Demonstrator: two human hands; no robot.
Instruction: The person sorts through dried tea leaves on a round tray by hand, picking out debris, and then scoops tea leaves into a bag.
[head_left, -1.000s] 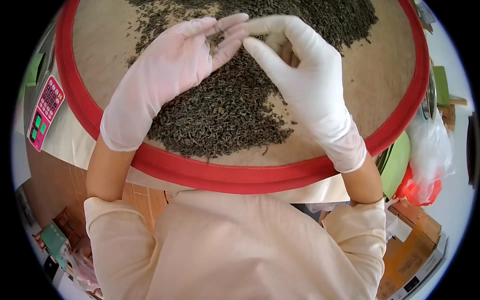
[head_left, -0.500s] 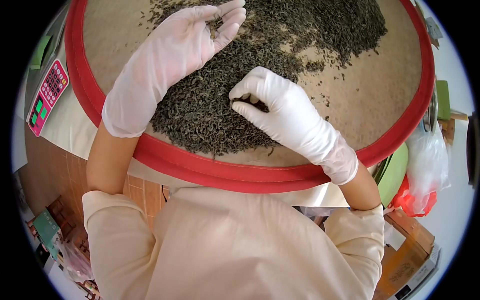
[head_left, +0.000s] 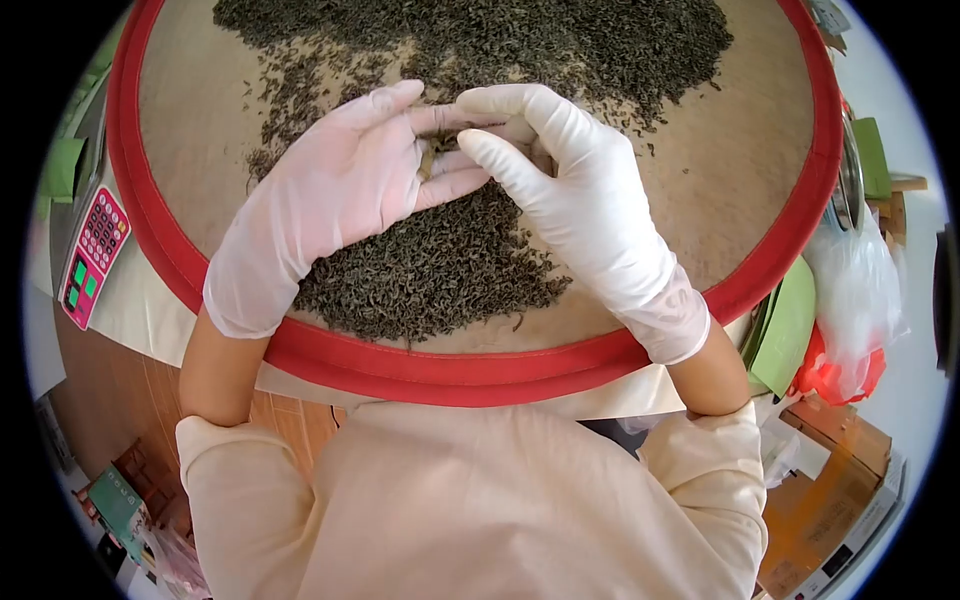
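Dark, curled dried leaves [head_left: 430,270] lie in heaps on a round, cloth-covered tray with a red rim [head_left: 440,375]. Above them my left hand [head_left: 350,170], in a thin whitish glove, is turned palm up with its fingers spread and slightly curved. A few small yellowish-green bits [head_left: 427,160] rest at the base of its fingers. My right hand [head_left: 575,170], in a white glove, is at the left hand's fingertips, its thumb and forefinger curved with a gap between their tips. Its other fingers are curled behind, and whether they hold anything is hidden.
A pink keypad scale [head_left: 95,250] is at the left of the tray. To the right are green sheets [head_left: 785,330], a clear plastic bag [head_left: 855,290], a red bag [head_left: 840,370] and a cardboard box [head_left: 830,480]. A green box [head_left: 115,500] is at the lower left.
My right hand has moved up from over the near heap to my left hand's fingers. My left hand stays palm up. The whole view has shifted, with the tray lower in it.
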